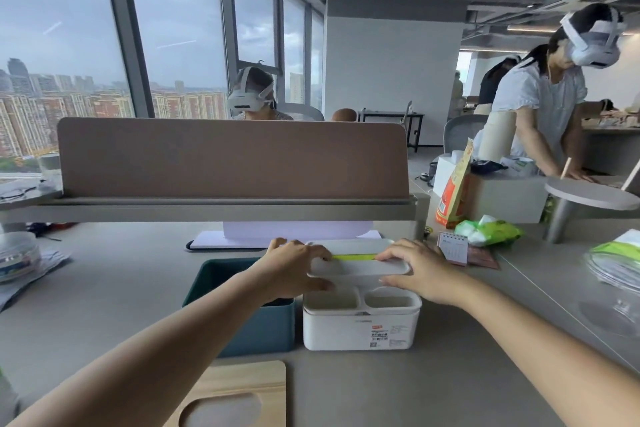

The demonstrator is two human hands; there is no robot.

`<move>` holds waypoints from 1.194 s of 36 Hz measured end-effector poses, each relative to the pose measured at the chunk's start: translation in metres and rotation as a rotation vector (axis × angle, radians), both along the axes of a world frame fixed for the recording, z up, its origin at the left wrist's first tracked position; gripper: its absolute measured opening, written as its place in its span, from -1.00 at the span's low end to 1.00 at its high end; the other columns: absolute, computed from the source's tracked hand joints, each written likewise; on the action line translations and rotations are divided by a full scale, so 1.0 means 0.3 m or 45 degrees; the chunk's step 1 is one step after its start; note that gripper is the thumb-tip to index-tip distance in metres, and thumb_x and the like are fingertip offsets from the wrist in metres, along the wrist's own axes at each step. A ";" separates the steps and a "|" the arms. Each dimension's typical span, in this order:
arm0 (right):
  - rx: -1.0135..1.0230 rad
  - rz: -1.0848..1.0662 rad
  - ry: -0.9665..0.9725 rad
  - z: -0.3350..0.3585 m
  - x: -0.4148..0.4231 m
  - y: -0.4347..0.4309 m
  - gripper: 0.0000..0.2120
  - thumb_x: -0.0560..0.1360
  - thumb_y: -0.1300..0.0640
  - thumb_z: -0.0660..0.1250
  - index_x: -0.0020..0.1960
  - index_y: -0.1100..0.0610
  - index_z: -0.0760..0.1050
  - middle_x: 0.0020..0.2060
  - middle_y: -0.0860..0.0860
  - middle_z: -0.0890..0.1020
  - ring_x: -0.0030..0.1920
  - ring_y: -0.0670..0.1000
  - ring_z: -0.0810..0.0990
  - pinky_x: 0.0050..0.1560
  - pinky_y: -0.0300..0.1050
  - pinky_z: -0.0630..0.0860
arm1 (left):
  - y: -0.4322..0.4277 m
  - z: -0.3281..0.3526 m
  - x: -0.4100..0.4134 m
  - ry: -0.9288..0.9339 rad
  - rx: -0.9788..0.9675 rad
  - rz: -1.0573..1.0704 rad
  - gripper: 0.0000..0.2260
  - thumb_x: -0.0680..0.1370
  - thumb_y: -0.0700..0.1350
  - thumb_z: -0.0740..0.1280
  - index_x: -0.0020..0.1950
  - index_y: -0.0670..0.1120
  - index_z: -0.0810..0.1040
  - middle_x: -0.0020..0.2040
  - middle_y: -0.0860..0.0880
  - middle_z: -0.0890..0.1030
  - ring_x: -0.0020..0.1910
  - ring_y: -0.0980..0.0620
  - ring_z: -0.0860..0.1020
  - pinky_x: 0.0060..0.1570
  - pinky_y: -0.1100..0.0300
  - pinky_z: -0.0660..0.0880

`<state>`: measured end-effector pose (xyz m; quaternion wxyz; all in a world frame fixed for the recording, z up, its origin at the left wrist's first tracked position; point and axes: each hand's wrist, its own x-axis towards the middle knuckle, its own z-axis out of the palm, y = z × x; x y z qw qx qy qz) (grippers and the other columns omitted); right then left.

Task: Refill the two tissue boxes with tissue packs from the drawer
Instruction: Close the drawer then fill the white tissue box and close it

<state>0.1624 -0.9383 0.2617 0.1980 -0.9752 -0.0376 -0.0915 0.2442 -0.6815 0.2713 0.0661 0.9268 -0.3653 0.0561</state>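
White tissue box (360, 326): sitting on the grey desk (433, 388), open at the top, two front compartments showing; label on its front face.
Wooden lid (232, 395): lying flat on the desk, nearer than the white tissue box and to its left, oval slot facing up.
Teal tissue box (256, 326): standing just beside the white tissue box on its left, apparently touching it, top open.
White lid (358, 267): being held over the rear part of the white tissue box, roughly level; a yellow-green strip is showing along its top.
Left hand (294, 269): gripping the left end of the white lid, fingers curled over the top, thumb underneath.
Right hand (420, 270): gripping the right end of the white lid, fingers on top, thumb pressing the near edge.
Desk calendar (452, 248): standing behind and right of the white tissue box.
Green tissue pack (491, 230): lying on the desk beyond the calendar, further right of the white tissue box.
Partition panel (232, 158): standing well behind the white tissue box, spanning the desk.
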 end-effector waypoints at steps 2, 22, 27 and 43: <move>0.021 0.004 0.059 0.007 -0.007 -0.007 -0.51 0.37 -0.30 0.38 0.26 -0.20 0.44 0.24 -0.24 0.39 0.32 -0.06 0.32 0.39 0.02 0.22 | 0.001 0.007 0.014 0.059 0.011 -0.006 -0.35 0.40 0.38 0.32 0.41 0.12 0.36 0.10 0.07 0.59 0.22 -0.02 0.46 0.26 0.05 0.22; 0.151 -0.009 0.317 -0.023 0.005 -0.072 0.09 0.03 -0.66 0.23 0.49 -0.27 0.15 0.48 -0.39 0.10 0.54 -0.05 0.07 0.53 0.14 0.03 | -0.024 0.019 0.056 0.225 0.074 -0.025 -0.18 0.29 0.29 0.49 0.47 0.03 0.36 0.34 -0.02 0.54 0.32 -0.09 0.43 0.25 0.03 0.41; 0.222 -0.019 0.323 -0.043 0.006 -0.068 0.01 0.10 -0.59 0.29 0.47 -0.27 0.18 0.49 -0.33 0.15 0.52 -0.08 0.14 0.53 0.17 0.02 | -0.032 0.022 0.061 0.219 0.100 0.002 -0.18 0.29 0.28 0.50 0.48 0.07 0.35 0.37 0.03 0.51 0.30 -0.07 0.41 0.23 0.05 0.42; 0.169 -0.036 0.243 -0.074 -0.024 -0.043 -0.22 0.33 -0.40 0.21 0.50 -0.24 0.14 0.44 -0.39 0.08 0.48 -0.18 0.04 0.47 0.24 -0.36 | -0.028 0.022 0.040 0.121 0.178 -0.025 -0.18 0.33 0.35 0.42 0.51 0.07 0.31 0.40 0.01 0.49 0.38 -0.14 0.40 0.44 0.09 -0.07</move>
